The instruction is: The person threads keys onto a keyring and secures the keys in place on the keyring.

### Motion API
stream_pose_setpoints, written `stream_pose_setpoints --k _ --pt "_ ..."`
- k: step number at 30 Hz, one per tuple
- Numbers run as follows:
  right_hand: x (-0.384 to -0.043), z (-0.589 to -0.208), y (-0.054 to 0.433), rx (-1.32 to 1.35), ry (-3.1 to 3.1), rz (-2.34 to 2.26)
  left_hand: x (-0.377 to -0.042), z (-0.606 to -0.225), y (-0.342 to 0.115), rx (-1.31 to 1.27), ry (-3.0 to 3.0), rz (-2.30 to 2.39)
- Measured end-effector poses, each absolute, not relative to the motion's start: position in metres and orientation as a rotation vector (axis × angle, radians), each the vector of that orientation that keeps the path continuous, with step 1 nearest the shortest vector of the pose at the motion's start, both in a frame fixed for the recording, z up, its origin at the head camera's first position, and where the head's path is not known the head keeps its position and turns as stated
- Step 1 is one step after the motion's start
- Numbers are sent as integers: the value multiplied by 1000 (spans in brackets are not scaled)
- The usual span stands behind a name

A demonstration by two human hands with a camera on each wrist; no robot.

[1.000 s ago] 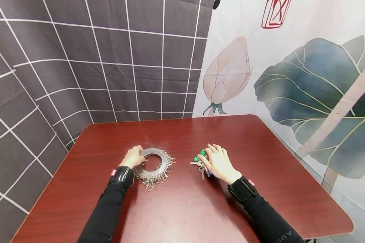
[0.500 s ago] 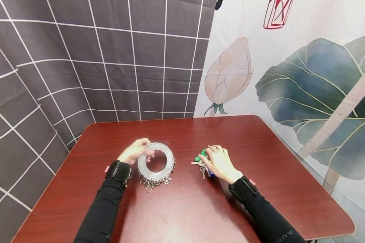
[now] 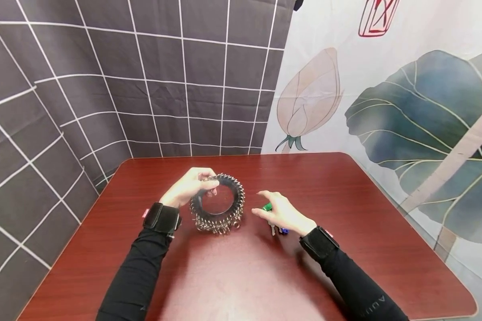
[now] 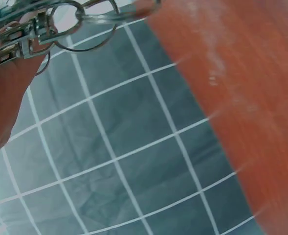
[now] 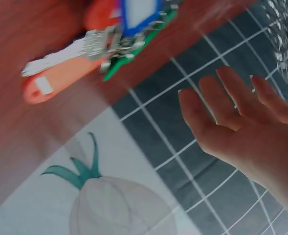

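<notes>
My left hand [image 3: 189,186] grips a dark flat ring [image 3: 218,218] by its upper left rim, thumb across the front and fingers behind. The ring is tilted up above the table, its edge lined with many small metal clasps and split rings. Close up in the left wrist view are some of those clasps [image 4: 29,39]. My right hand [image 3: 284,213] hovers with fingers spread over a bunch of keys [image 3: 273,229], partly hiding it. Green [image 3: 267,207] and blue [image 3: 284,231] key tags show around it. An orange key tag [image 5: 65,78] appears in the right wrist view.
The red-brown wooden table [image 3: 241,281] has rounded corners. Behind it hangs a dark grey cloth [image 3: 164,98] with white grid lines. A white cloth with a printed lotus bud [image 3: 309,98] and leaf hangs at the back right.
My left hand has lifted the ring off the table, tilted it up and carried it right and away from me. The right hand has risen from the keys, its fingers now pointing left.
</notes>
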State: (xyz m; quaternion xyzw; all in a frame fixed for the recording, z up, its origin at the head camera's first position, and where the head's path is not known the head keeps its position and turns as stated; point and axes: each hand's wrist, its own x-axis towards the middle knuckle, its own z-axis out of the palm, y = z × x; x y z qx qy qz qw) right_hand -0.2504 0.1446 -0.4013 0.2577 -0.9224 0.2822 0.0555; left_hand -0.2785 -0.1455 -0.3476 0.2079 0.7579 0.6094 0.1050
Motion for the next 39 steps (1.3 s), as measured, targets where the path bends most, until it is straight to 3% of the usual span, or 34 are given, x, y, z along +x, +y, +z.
stream_pose_setpoints --k 5,13,25,33,39 --pt "-252 -396 130 870 -2803 1045 -276 -334 -140 695 2254 1806" --pt "-266 -396 113 1012 -2755 1762 -272 -324 -139 735 2250 1808" --pt "-270 -398 112 959 -2785 1907 -269 -323 -140 787 2233 1839" --pt "-275 -408 101 1098 -2730 1989 -271 -315 -134 777 2281 1817" --pt "-279 -414 96 1222 -2571 2342 -276 -309 -129 788 2291 1799"
